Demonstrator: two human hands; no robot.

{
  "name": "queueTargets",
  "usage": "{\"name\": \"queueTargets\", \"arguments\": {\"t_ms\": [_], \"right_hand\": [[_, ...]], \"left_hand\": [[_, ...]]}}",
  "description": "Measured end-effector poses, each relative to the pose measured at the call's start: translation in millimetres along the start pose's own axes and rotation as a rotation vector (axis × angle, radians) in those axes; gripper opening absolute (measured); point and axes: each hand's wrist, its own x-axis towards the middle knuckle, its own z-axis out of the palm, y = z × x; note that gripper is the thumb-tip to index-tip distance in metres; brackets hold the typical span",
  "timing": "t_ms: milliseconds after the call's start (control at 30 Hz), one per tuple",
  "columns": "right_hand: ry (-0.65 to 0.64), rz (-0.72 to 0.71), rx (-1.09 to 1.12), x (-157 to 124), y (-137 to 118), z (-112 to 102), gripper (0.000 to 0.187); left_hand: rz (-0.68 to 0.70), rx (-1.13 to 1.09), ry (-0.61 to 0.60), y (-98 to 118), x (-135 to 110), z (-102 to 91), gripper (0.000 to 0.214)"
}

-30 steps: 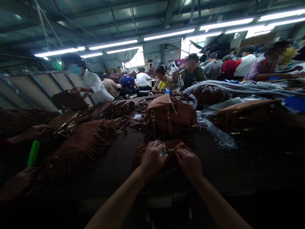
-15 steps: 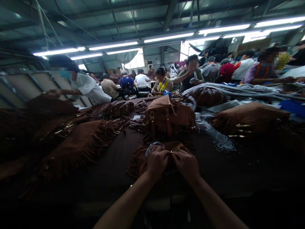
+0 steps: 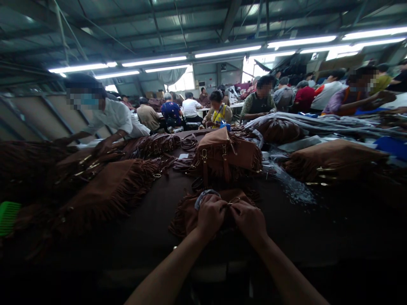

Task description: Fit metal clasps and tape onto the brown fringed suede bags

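A brown fringed suede bag [image 3: 186, 214] lies flat on the dark table in front of me. My left hand [image 3: 210, 217] is closed on its top edge, with a grey strap or loop [image 3: 203, 195] curling above the knuckles. My right hand [image 3: 249, 220] is closed beside it, pinching the bag near a gold metal ring [image 3: 234, 200]. The two hands almost touch. What lies under the fingers is hidden.
An upright tan fringed bag [image 3: 227, 156] stands just beyond my hands. More fringed bags [image 3: 108, 190] pile at the left, another [image 3: 330, 159] at the right. A green comb [image 3: 8, 217] shows at the far left. A masked person in white [image 3: 111, 120] leans over the table's left side; several other workers sit behind.
My hands pulled slightly nearer and closed together on the bag's top. The person at the left lowered their arms onto the bag pile. The green comb reappeared at the left edge.
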Motion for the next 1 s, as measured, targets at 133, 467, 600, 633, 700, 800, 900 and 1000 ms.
{"name": "queueTargets", "arguments": {"t_ms": [133,467,600,633,700,800,900,1000], "right_hand": [[0.030,-0.013,0.045,0,-1,2,0.022],[0.038,0.183,0.583,-1,2,-6,0.017],[0.004,0.465,1.256,5,2,-26,0.037],[0.008,0.469,1.371,7,2,-32,0.037],[0.029,0.416,1.452,13,2,-43,0.033],[0.037,0.328,1.324,20,3,-52,0.030],[0.080,0.267,1.165,24,5,-50,0.028],[0.107,0.231,1.066,24,7,-45,0.028]], "left_hand": [[-0.033,-0.097,-0.006,-1,5,-1.1,0.017],[-0.455,-0.364,-0.140,-3,36,7.5,0.015],[-0.453,-0.534,-0.039,3,39,3.1,0.017],[-0.442,-0.572,-0.015,4,40,2.0,0.017],[-0.419,-0.624,0.014,4,41,0.9,0.019],[-0.390,-0.672,0.017,3,43,2.4,0.020],[-0.386,-0.687,0.007,1,45,5.1,0.021],[-0.388,-0.691,-0.012,0,44,6.9,0.021]]}}
